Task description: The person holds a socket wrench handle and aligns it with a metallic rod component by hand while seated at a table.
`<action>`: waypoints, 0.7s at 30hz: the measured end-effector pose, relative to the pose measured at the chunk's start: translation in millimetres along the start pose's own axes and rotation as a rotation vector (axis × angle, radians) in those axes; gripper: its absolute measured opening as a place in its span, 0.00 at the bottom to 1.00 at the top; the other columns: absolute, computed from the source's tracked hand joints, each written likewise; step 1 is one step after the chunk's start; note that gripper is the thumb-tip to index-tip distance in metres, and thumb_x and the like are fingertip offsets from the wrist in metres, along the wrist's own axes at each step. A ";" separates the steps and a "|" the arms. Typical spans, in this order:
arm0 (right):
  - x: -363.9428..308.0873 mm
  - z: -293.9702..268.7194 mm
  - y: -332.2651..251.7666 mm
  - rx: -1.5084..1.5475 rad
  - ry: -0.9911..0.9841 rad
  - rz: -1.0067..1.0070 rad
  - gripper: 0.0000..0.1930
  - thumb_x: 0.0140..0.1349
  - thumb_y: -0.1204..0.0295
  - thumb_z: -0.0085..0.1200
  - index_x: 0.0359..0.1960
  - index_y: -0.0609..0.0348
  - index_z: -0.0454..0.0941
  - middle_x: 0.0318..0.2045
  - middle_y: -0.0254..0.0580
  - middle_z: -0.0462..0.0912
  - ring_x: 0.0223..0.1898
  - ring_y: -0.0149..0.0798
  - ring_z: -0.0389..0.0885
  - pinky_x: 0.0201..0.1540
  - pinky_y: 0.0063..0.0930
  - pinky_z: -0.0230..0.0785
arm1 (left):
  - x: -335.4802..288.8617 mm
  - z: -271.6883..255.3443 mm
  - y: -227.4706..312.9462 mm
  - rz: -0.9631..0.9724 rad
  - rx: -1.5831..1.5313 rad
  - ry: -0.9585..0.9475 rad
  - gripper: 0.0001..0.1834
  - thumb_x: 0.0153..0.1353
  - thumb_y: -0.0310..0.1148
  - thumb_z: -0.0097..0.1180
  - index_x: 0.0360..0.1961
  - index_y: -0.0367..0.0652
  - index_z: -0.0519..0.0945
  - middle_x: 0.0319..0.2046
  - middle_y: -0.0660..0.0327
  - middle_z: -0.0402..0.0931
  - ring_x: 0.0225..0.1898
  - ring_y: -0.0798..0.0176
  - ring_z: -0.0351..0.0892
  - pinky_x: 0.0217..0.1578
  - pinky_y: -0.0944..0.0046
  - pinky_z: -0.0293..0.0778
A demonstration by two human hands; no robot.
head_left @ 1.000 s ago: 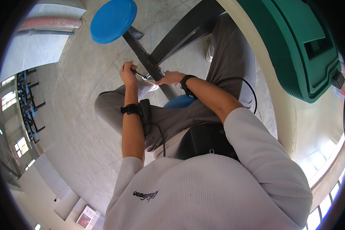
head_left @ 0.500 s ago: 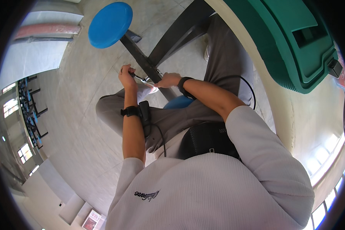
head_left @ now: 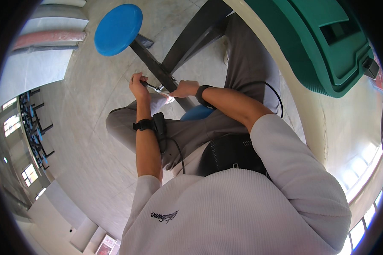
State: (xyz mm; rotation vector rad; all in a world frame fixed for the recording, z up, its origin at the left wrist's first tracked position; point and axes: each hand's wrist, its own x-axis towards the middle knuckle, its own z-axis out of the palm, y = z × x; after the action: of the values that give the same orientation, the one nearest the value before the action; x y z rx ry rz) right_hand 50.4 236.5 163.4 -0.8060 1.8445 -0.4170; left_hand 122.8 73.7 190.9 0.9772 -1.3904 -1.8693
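My left hand point(head_left: 138, 87) is closed round the dark handle of a ratchet wrench point(head_left: 151, 86). Its chrome head lies against the left side of a black metal beam point(head_left: 151, 64). Across the beam, my right hand point(head_left: 186, 89) has its fingers bent in at the beam's right side, close to the wrench head. Whatever those fingertips pinch is hidden. A small shiny metal part point(head_left: 173, 79) shows on the beam just above my right fingers. The beam runs from a round blue seat point(head_left: 118, 29) down to another blue seat point(head_left: 197, 112) between my legs.
A thick black slanted leg point(head_left: 195, 36) joins the beam. On my right, a cream tabletop point(head_left: 312, 123) carries a large green plastic case point(head_left: 315, 46). Grey floor point(head_left: 87, 123) spreads to the left, with rows of blue-seated tables point(head_left: 36, 127) farther off. Cables hang from my wrists.
The whole view has shifted slightly. Both hands stay at the beam, and the wrench remains in my left hand in nearly the same position.
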 end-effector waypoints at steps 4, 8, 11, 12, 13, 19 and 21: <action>-2.5 -3.0 -2.9 0.011 -0.004 0.001 0.43 0.44 0.37 0.45 0.45 0.72 0.68 0.44 0.52 0.74 0.45 0.49 0.74 0.42 0.33 0.66 | 1.4 -0.7 0.9 0.001 -0.025 -0.005 0.10 0.47 0.27 0.51 0.15 0.41 0.64 0.15 0.63 0.60 0.19 0.66 0.60 0.28 0.65 0.64; 10.6 9.2 2.5 0.091 0.037 -0.040 0.48 0.42 0.38 0.49 0.47 0.80 0.62 0.43 0.61 0.72 0.44 0.51 0.73 0.42 0.34 0.66 | 2.4 -2.3 1.9 0.014 -0.045 -0.003 0.10 0.47 0.27 0.51 0.14 0.41 0.64 0.15 0.63 0.59 0.19 0.66 0.60 0.28 0.66 0.64; 18.4 5.6 7.4 0.185 -0.158 -0.032 0.49 0.38 0.35 0.50 0.41 0.80 0.65 0.33 0.59 0.75 0.36 0.47 0.76 0.34 0.32 0.69 | -0.6 -5.3 5.6 0.015 -0.018 -0.021 0.10 0.47 0.28 0.51 0.14 0.41 0.65 0.15 0.63 0.60 0.20 0.66 0.61 0.28 0.67 0.63; 27.3 10.3 16.6 0.227 -0.174 -0.022 0.47 0.40 0.34 0.46 0.39 0.78 0.67 0.31 0.57 0.76 0.34 0.46 0.76 0.33 0.32 0.69 | -3.2 -1.7 4.8 -0.005 0.000 -0.019 0.10 0.47 0.29 0.52 0.15 0.41 0.66 0.15 0.63 0.61 0.20 0.66 0.62 0.28 0.67 0.63; 36.7 13.8 28.9 0.274 -0.181 -0.011 0.46 0.43 0.32 0.42 0.36 0.75 0.69 0.29 0.54 0.76 0.33 0.44 0.77 0.33 0.32 0.70 | -3.6 5.5 5.6 -0.024 0.018 -0.026 0.10 0.47 0.30 0.52 0.15 0.40 0.66 0.15 0.63 0.62 0.20 0.66 0.63 0.28 0.67 0.62; 42.2 14.1 29.4 0.345 -0.193 0.008 0.42 0.56 0.38 0.20 0.47 0.71 0.65 0.33 0.53 0.76 0.37 0.44 0.76 0.35 0.33 0.70 | -1.7 -5.1 3.3 0.008 0.068 -0.017 0.10 0.49 0.33 0.53 0.18 0.41 0.69 0.16 0.64 0.64 0.21 0.68 0.65 0.27 0.69 0.62; 49.1 9.7 47.4 0.389 -0.169 0.127 0.36 0.59 0.44 0.24 0.49 0.71 0.62 0.35 0.52 0.75 0.35 0.42 0.77 0.33 0.33 0.70 | -5.3 6.4 4.9 -0.023 0.127 0.015 0.09 0.50 0.34 0.53 0.19 0.41 0.70 0.16 0.65 0.65 0.21 0.69 0.65 0.26 0.70 0.62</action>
State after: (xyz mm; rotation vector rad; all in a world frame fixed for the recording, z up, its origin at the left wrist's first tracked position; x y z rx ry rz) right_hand 31.6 236.9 97.1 -0.4416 1.5799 -0.5854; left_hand 120.5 80.1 197.9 1.0715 -1.5103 -1.8043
